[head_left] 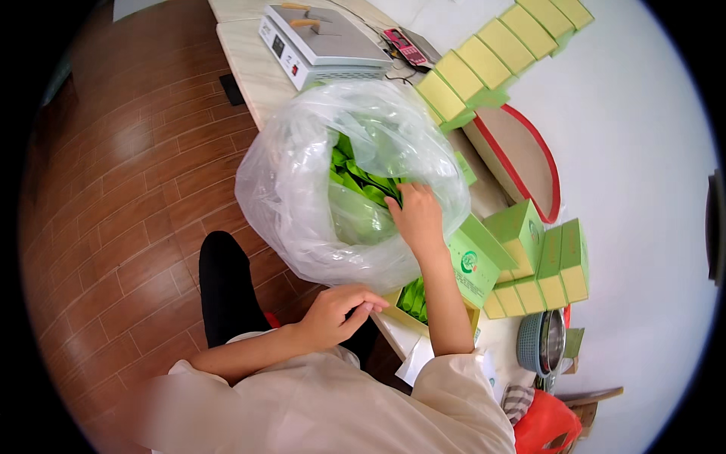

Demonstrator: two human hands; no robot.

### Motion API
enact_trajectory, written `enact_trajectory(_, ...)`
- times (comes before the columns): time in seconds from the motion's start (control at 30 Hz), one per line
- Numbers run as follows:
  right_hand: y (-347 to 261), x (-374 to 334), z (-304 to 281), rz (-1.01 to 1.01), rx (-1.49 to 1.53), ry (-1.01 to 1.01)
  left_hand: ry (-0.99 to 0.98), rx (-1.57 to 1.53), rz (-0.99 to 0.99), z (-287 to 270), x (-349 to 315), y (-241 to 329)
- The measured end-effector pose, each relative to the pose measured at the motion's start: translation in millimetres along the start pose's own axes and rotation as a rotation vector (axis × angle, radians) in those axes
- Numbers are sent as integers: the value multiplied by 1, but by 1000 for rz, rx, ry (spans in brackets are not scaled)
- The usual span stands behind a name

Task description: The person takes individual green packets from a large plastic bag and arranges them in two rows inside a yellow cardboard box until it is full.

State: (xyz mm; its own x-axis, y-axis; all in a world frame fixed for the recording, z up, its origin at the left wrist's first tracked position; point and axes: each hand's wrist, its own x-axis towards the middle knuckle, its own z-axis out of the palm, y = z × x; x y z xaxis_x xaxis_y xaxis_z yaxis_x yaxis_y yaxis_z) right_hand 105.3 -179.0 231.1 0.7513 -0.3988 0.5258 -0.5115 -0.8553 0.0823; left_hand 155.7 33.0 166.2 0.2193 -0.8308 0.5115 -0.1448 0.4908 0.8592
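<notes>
Nearest me, my left hand (pixel 336 316) hovers just beside the near corner of the open box (pixel 403 315), fingers loosely curled and thumb close to the fingertips; I cannot tell whether anything sits between them. Inside that box lie green packets (pixel 413 300) in a snug row, partly hidden under my right forearm, with the printed green lid (pixel 475 261) standing raised beyond.

Further out, my right hand (pixel 418 216) reaches over the rim of a big clear plastic bag (pixel 276 185). Its thumb and forefinger are at the loose green packets (pixel 355 175) heaped inside, but I cannot tell from here whether they pinch one. I judge these packets light and smooth, a bit slippery, with contents that could crush; I would take one lightly by its end or edge, not squeeze its middle. The bag looks soft and floppy, so its rim may sag against my wrist.

Past it stand closed green-and-yellow boxes (pixel 572 261), then a white scale (pixel 291 49) on the table.
</notes>
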Motion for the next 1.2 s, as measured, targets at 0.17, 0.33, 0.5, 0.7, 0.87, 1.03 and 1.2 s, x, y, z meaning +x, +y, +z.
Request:
enact_trajectory(0.17, 12, 10, 21, 262, -43, -263, 132, -107, -101, -22, -11, 0)
enact_trajectory(0.33, -7, 1, -8, 110, 46, 135, 226, -150, -184, -38, -6, -4)
enact_trajectory(0.5, -19, -7, -32, 128, 38, 272, 265, -469, -278, -48, 15, -14)
enact_trajectory(0.7, -34, -35, -60, 134, 184, 443, 177, -606, -368, -45, 34, -7)
enact_trajectory(0.87, -66, -75, -64, 354, 520, 482, 195, -732, -406, -29, 55, -5)
enact_trajectory(1.03, -86, -95, -44, 711, 1143, 379, 308, -793, -404, -21, 65, -7)
enact_trajectory(1.2, -66, -109, -43, 868, 1448, 236, 566, -808, -274, -35, 79, -3)
